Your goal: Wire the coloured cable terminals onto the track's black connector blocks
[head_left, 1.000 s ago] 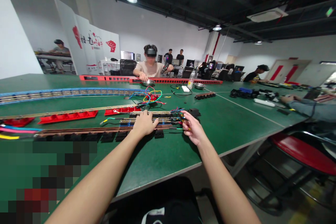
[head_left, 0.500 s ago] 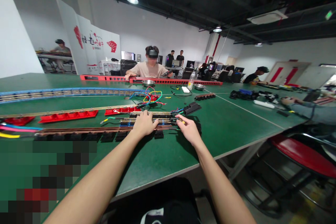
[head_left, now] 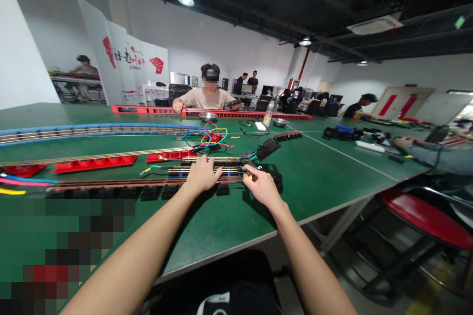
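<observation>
My left hand (head_left: 202, 174) lies with its fingers spread on the rail assembly, over its brass strips (head_left: 179, 170) and blue supports. At the right end of the same assembly, my right hand (head_left: 260, 184) has its thumb and index finger around a small dark and yellow piece (head_left: 250, 175), too small to name. Just behind that hand, a black block (head_left: 269, 148) is joined to coloured wires. Brown strips (head_left: 111, 183) on black supports run left from under my left hand. A green wire with a yellow sleeve (head_left: 150, 169) sticks out on the left.
Behind lie red holders (head_left: 96, 164), a blue rail (head_left: 74, 133) and tangled wires (head_left: 212, 138). Farther back are a long red frame (head_left: 244, 114), metal bowls (head_left: 208, 116) and a bottle (head_left: 268, 114). A person (head_left: 211, 93) sits opposite; another person's hands (head_left: 402, 141) are at the right.
My right hand has shifted slightly left and down at the assembly's right end, its fingers turned further inward. My left hand stays put. The person opposite has moved slightly.
</observation>
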{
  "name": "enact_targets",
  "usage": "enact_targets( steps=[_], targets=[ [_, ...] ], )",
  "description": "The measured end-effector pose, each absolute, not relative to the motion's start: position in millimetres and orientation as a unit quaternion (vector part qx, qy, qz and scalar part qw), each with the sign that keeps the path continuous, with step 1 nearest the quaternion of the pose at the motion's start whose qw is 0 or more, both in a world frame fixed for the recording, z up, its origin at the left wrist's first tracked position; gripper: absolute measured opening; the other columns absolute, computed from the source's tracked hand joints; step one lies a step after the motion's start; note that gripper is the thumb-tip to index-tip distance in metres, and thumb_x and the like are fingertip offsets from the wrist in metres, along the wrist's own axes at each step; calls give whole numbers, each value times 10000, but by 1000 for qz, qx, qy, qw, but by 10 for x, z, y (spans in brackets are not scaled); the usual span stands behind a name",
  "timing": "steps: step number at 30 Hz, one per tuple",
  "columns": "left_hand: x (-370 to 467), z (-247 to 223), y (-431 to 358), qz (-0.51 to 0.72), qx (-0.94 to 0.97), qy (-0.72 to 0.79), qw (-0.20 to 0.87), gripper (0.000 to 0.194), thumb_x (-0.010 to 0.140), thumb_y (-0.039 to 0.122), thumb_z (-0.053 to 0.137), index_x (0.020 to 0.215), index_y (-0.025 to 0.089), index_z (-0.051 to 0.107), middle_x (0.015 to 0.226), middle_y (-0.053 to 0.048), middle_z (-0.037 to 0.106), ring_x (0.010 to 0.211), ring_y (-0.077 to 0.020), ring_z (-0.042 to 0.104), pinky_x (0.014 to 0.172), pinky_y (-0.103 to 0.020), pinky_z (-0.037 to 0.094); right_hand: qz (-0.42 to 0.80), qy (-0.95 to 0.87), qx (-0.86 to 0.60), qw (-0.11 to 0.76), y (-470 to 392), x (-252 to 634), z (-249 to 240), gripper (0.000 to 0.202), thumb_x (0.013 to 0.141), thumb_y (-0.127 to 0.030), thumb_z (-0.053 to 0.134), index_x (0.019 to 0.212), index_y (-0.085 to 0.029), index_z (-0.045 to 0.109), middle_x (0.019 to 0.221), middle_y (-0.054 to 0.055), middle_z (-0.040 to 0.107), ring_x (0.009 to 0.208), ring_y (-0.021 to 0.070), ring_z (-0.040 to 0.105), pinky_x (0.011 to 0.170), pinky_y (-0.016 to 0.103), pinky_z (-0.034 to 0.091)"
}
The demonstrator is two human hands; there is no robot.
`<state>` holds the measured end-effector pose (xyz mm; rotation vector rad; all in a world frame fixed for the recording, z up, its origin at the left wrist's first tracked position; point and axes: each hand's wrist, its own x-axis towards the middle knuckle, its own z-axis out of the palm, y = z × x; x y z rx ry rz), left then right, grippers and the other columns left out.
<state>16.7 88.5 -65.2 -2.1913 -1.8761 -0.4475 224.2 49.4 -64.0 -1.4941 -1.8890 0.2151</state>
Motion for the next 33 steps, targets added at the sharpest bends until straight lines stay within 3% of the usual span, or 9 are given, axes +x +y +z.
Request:
enact_targets(
  steps=[7,14,25,33],
  targets=[
    [172,-647,876,-151,-745,-640,114,523,923,485,351,1220,123,585,1202,-186,568,1142,-319,526,898,-415,456,-42,-742,-626,238,416,2132,-609,395,846,-406,498,1184,-333,689,848,66,762,735,246,689,665,298,438],
    [178,-632,867,-148,-748,-637,108,540,927,492,335,1232,130,596,1221,-191,565,1146,-315,521,913,-417,448,-52,-741,-631,224,400,2123,-626,400,873,-413,484,1224,-340,661,907,64,770,785,253,712,693,306,463],
    [170,-637,870,-151,-747,-638,108,538,925,493,343,1223,124,598,1228,-191,562,1149,-313,521,908,-413,457,-16,-735,-624,265,394,2150,-666,385,930,-446,409,1228,-307,607,839,49,746,750,243,693,691,296,429],
    [171,-617,862,-148,-748,-639,99,519,920,486,353,1213,133,596,1234,-186,561,1164,-312,516,907,-411,455,128,-692,-585,402,458,2252,-723,398,934,-531,360,1122,-250,569,573,-36,566,541,165,561,572,247,366]
  ],
)
